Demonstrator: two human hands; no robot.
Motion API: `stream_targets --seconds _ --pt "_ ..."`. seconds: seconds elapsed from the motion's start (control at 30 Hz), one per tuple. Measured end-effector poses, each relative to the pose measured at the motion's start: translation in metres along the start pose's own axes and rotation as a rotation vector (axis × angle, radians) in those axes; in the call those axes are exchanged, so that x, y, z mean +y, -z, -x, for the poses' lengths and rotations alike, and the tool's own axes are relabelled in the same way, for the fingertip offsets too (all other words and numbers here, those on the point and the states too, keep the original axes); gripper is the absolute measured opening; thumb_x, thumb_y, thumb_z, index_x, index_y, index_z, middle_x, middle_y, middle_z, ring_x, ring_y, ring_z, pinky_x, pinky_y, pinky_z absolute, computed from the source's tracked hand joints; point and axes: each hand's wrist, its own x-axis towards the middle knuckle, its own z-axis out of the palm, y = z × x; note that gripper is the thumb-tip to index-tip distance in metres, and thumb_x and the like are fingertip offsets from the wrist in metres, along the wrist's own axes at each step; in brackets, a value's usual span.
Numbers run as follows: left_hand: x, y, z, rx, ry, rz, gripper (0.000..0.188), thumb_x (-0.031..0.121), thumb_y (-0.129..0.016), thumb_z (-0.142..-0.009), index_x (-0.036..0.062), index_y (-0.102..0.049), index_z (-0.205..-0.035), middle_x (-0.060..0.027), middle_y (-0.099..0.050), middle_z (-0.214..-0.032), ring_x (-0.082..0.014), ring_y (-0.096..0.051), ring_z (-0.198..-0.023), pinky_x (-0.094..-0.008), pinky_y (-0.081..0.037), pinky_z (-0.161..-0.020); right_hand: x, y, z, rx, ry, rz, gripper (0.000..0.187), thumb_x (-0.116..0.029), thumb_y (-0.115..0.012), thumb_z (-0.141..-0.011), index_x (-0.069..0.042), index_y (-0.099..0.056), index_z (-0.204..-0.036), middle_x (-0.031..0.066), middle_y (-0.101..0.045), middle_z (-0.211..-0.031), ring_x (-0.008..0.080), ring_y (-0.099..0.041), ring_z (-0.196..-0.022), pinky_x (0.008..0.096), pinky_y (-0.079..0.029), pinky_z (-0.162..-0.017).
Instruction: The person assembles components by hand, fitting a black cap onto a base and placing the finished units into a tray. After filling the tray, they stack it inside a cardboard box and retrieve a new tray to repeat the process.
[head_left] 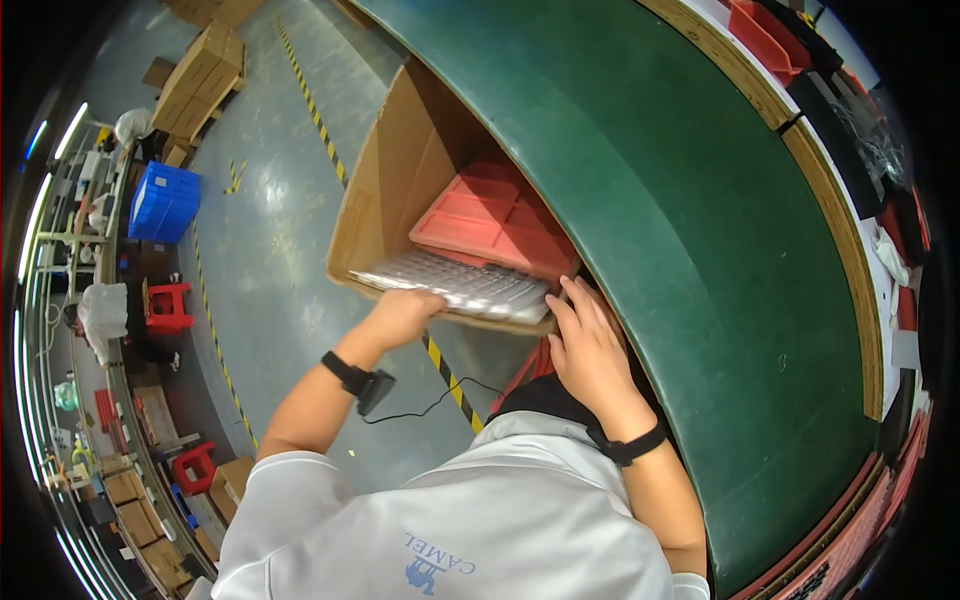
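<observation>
A tall cardboard box [385, 175] stands open against the edge of the green table. Inside it lie red plastic trays [490, 215], and along its near side is a stack of clear, shiny ribbed plastic trays [470, 287], standing tilted. My left hand [405, 315] is closed on the near edge of the clear trays, its fingertips hidden behind them. At the right end of those trays rests my right hand [592, 345], fingers stretched out and thumb apart, touching the box's near right corner. Both wrists wear black bands.
The green table [730, 240] curves along my right side, with a wooden rim and red bins [768, 40] beyond. Yellow-black tape marks the grey floor. To the left are a blue crate [163, 203], red stools [168, 307], stacked cartons [200, 80] and a person [103, 318] near shelving.
</observation>
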Motion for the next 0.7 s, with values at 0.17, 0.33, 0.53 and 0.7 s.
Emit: stream_targets --seconds 0.17,0.33,0.53,0.7 --pt "-0.082 0.012 0.075 0.082 -0.009 -0.215 0.019 0.005 -0.053 -0.075 0.0102 -0.065 -0.088 -0.0102 -0.066 -0.086 -0.03 -0.062 -0.089 -0.0426 -0.049 -0.075 -0.023 0.024 0.007 -0.08 0.056 -0.16 0.043 0.0 -0.065 -0.074 -0.003 -0.055 -0.116 0.0153 -0.05 -0.129 0.0341 -0.049 -0.119 0.0413 -0.041 -0.099" --pt "-0.081 0.046 0.07 -0.097 0.326 -0.377 0.02 0.005 -0.054 -0.074 0.0088 -0.067 -0.089 -0.0121 -0.067 -0.086 -0.0294 -0.063 -0.091 -0.0414 -0.049 -0.081 -0.033 0.067 0.007 -0.097 0.094 -0.239 0.041 0.001 -0.065 -0.074 -0.002 -0.056 -0.114 0.0155 -0.053 -0.127 0.0343 -0.053 -0.114 0.0407 -0.044 -0.095" --pt "-0.083 -0.009 -0.023 0.172 0.834 0.718 0.021 0.011 -0.053 -0.08 -0.0004 -0.065 -0.092 -0.0201 -0.067 -0.089 -0.0325 -0.065 -0.091 -0.0391 -0.05 -0.078 -0.044 0.116 0.009 -0.03 0.108 -0.078 0.048 -0.004 -0.066 -0.074 -0.002 -0.052 -0.12 0.0183 -0.051 -0.127 0.0385 -0.048 -0.118 0.0468 -0.038 -0.1" --pt "-0.069 -0.056 -0.102 -0.077 1.203 1.083 0.046 0.028 -0.054 -0.088 -0.0009 -0.048 -0.124 -0.0198 -0.051 -0.122 -0.0335 -0.053 -0.108 -0.0469 -0.044 -0.089 -0.034 0.143 0.024 -0.206 -0.161 0.413 0.067 -0.004 -0.067 -0.072 0.0 -0.04 -0.134 0.0215 -0.035 -0.143 0.0395 -0.03 -0.134 0.0493 -0.023 -0.109"
